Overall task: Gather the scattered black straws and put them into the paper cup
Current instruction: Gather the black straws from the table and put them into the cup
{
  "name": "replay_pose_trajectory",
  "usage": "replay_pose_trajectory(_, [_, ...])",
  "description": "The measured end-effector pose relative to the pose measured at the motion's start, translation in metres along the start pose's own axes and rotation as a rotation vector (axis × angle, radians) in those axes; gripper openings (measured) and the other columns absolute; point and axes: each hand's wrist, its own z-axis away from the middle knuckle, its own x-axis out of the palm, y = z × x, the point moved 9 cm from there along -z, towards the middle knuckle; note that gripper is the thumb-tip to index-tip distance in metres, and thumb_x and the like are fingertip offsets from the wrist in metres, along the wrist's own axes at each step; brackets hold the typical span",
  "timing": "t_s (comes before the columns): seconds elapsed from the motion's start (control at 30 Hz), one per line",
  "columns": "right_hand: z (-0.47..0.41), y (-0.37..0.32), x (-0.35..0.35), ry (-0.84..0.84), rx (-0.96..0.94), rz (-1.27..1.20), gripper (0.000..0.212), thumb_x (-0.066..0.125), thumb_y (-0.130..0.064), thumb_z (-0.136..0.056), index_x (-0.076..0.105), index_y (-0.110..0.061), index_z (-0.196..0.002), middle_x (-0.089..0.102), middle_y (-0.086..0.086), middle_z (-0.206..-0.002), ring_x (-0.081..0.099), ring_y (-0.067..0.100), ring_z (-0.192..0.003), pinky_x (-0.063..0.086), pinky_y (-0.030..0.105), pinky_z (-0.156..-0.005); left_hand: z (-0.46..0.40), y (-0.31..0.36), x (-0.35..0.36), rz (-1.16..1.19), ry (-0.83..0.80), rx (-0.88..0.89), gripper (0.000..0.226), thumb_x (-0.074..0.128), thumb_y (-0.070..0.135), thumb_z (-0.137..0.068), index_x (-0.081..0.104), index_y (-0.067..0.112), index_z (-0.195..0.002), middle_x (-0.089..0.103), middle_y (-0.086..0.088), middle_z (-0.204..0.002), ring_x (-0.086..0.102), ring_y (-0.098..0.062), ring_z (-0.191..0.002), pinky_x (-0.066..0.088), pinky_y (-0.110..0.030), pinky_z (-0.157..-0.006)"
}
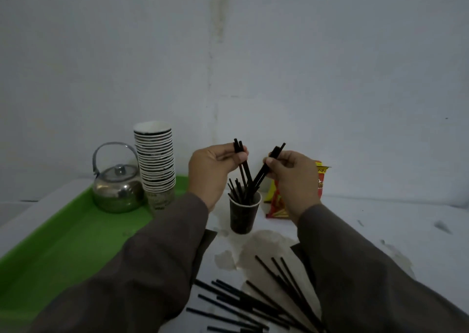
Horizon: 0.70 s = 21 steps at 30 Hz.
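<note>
A dark paper cup point(244, 216) stands on the white table with several black straws point(234, 189) leaning inside it. My left hand point(212, 170) pinches the tops of two black straws point(244, 166) whose lower ends reach into the cup. My right hand point(291, 175) pinches a few more black straws point(262, 173), also angled down into the cup's mouth. Several loose black straws point(256, 302) lie scattered on the table near its front edge, between my sleeves.
A green tray point(63, 251) at the left holds a steel kettle point(117, 188) and a tall stack of paper cups point(156, 160). A red and yellow snack packet point(276, 203) stands behind my right hand. A wet stain point(258, 249) marks the table. The wall rises right behind.
</note>
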Motion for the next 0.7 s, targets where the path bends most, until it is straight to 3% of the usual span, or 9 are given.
replay_pose_trajectory(0.13, [-0.011, 0.028, 0.018, -0.002, 0.002, 0.147, 0.008, 0.061, -0.008, -0.083, 0.066, -0.011, -0.088, 0.07, 0.008, -0.086, 0.066, 0.019, -0.082, 0.055, 0.033, -0.076, -0.007, -0.021, 0.001, -0.147, 0.035, 0.016, 0.019, 0.07, 0.0, -0.072, 0.072, 0.005, -0.09, 0.072, -0.007, -0.085, 0.067, -0.002, -0.075, 0.052, -0.015, -0.081])
replay_pose_trajectory(0.3, [-0.011, 0.054, 0.028, -0.011, -0.019, 0.292, 0.014, 0.06, -0.011, -0.085, 0.063, -0.015, -0.098, 0.063, -0.004, -0.081, 0.063, 0.013, -0.082, 0.039, 0.005, -0.057, -0.012, -0.056, 0.0, -0.181, 0.024, -0.048, 0.019, 0.071, 0.0, -0.071, 0.073, 0.012, -0.087, 0.073, -0.008, -0.085, 0.068, -0.009, -0.076, 0.052, -0.023, -0.081])
replay_pose_trajectory(0.4, [-0.009, 0.051, 0.029, -0.037, -0.102, 0.308, 0.045, 0.06, -0.005, -0.084, 0.051, -0.031, -0.12, 0.056, -0.013, -0.077, 0.057, 0.002, -0.076, 0.04, 0.002, -0.058, -0.011, -0.073, 0.005, -0.235, -0.036, -0.074, 0.02, 0.072, 0.003, -0.072, 0.073, 0.018, -0.085, 0.074, -0.007, -0.079, 0.068, -0.008, -0.07, 0.054, -0.024, -0.072])
replay_pose_trajectory(0.47, [-0.006, 0.048, 0.031, -0.074, -0.147, 0.338, 0.065, 0.059, -0.005, -0.084, 0.036, -0.043, -0.131, 0.054, -0.01, -0.076, 0.054, 0.001, -0.075, 0.041, 0.006, -0.065, -0.008, -0.081, 0.006, -0.307, -0.052, -0.074, 0.025, 0.072, 0.007, -0.073, 0.071, 0.022, -0.093, 0.072, -0.004, -0.079, 0.067, -0.011, -0.077, 0.053, -0.026, -0.075])
replay_pose_trajectory(0.53, [-0.004, 0.048, 0.033, -0.079, -0.182, 0.427, 0.072, 0.058, -0.007, -0.085, 0.025, -0.052, -0.131, 0.056, -0.003, -0.082, 0.054, 0.01, -0.079, 0.044, 0.016, -0.075, -0.006, -0.085, 0.006, -0.367, -0.053, -0.042, 0.04, 0.071, 0.011, -0.075, 0.064, 0.029, -0.11, 0.069, 0.0, -0.081, 0.063, -0.007, -0.083, 0.047, -0.011, -0.077])
replay_pose_trajectory(0.6, [-0.003, 0.046, 0.032, -0.048, -0.219, 0.551, 0.064, 0.058, -0.012, -0.086, 0.032, -0.048, -0.131, 0.056, 0.001, -0.088, 0.053, 0.018, -0.088, 0.046, 0.033, -0.088, -0.003, -0.08, 0.009, -0.439, -0.061, 0.034, 0.054, 0.07, 0.013, -0.077, 0.052, 0.038, -0.121, 0.065, 0.003, -0.077, 0.059, -0.004, -0.081, 0.041, -0.003, -0.071])
replay_pose_trajectory(0.7, [-0.003, 0.055, 0.03, -0.014, -0.217, 0.628, 0.049, 0.058, -0.016, -0.086, 0.045, -0.038, -0.128, 0.055, 0.004, -0.096, 0.051, 0.023, -0.099, 0.042, 0.048, -0.096, 0.0, -0.07, 0.015, -0.555, -0.097, 0.17, 0.056, 0.067, 0.014, -0.08, 0.045, 0.043, -0.123, 0.067, -0.002, -0.075, 0.061, -0.014, -0.075, 0.044, -0.015, -0.072])
